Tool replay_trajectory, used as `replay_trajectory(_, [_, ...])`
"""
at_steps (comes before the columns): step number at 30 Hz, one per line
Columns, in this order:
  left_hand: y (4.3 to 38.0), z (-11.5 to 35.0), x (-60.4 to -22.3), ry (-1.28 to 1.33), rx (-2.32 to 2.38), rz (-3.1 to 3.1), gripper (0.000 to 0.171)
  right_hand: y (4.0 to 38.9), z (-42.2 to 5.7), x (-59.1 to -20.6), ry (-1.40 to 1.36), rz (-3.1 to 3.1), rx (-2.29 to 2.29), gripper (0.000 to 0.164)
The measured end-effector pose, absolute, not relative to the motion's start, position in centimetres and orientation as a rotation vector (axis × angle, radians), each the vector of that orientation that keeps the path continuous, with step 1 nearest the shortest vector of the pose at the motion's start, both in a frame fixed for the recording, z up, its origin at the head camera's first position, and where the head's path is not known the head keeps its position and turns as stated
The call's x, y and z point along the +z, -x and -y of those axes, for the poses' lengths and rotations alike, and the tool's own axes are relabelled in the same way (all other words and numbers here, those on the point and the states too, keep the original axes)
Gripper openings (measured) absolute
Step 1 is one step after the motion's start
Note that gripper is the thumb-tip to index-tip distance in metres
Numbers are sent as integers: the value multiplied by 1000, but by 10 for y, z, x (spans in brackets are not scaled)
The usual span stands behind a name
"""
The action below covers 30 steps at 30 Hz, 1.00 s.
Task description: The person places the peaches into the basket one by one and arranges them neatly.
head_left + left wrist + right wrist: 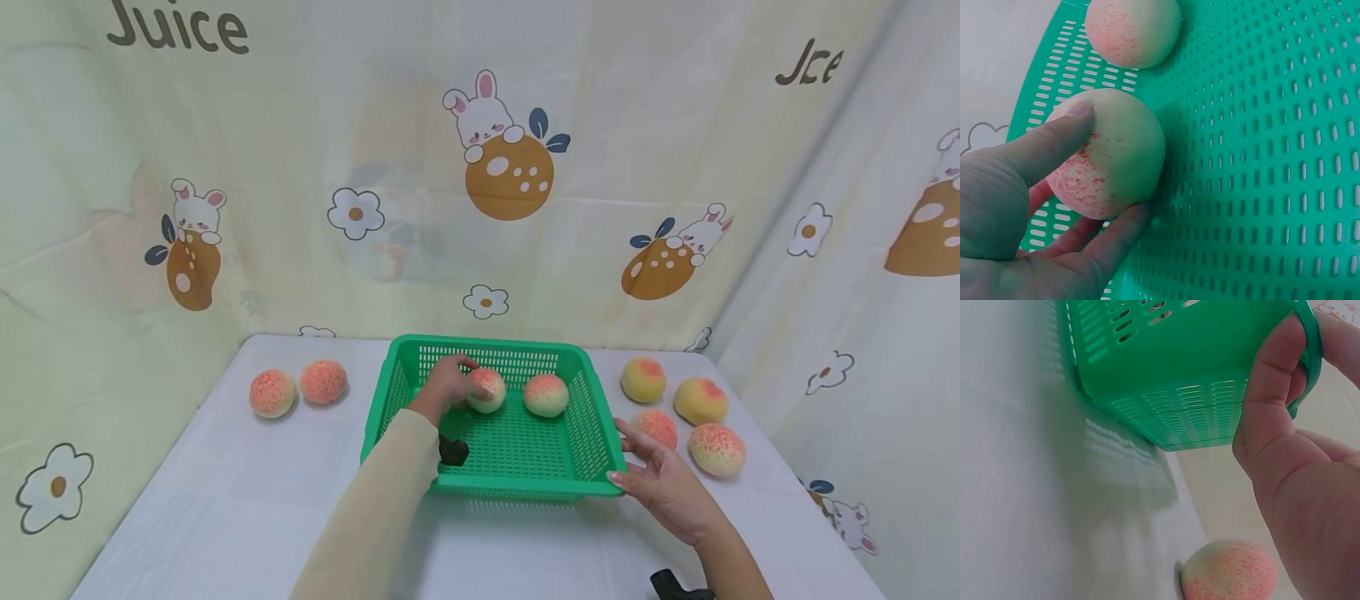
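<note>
A green plastic basket with slotted walls stands tilted, its near side raised off the white table. Inside it, my left hand grips a pale peach with red speckles, thumb on one side and fingers round the other. A second peach sits in the basket to the right of the held one. At the basket's near right corner, my right hand pinches the rim between thumb and fingers.
Two pinkish peaches lie on the table left of the basket. To its right are two yellow peaches and two pink-speckled peaches, near my right hand. A patterned curtain hangs behind the table.
</note>
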<state>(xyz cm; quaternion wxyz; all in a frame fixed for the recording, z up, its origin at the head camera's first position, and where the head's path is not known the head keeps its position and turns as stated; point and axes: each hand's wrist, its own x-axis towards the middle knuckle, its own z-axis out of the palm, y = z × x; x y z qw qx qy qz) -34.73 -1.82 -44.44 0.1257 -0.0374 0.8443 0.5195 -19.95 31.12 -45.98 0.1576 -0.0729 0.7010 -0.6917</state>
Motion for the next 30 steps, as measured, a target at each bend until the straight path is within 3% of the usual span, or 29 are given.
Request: replay_trajectory(30, [348,25,-444,101,1445,-2462,60,199,-310,-461,194,-2020,-1972,88])
